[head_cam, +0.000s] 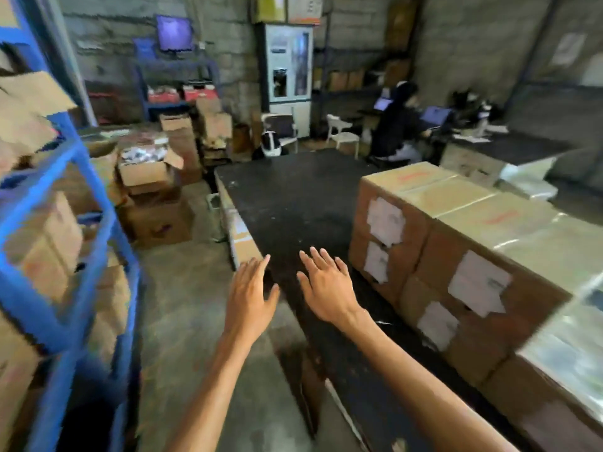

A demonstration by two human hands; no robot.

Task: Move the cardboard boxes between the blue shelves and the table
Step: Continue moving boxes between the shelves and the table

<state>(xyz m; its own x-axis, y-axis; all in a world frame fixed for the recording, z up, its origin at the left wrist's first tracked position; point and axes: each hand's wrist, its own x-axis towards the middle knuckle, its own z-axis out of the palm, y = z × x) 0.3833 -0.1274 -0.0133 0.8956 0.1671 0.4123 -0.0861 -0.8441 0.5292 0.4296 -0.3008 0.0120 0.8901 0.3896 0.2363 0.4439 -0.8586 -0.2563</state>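
Both the left hand [248, 296] and right hand [328, 288] hover spread, empty, over the desk [287, 203] beside taped cardboard boxes [456, 243] with unreadable white labels [478, 282].

Before you stands the counter [293, 203], its top dark and speckled, its near-left corner closest to you. Along its right side you see a close row of cardboard boxes [456, 223], each touching the next. They carry white paper labels [479, 282] on the faces turned toward the bare middle of the top, and glossy tape runs across their lids. At your left rise the blue shelves [94, 197], whose tiers carry brown cartons [49, 236], blurred in this view. Between shelves and counter lies the floor [182, 288], grey concrete. At its far end a pile of open boxes [156, 216] rests on it, contents indistinct.
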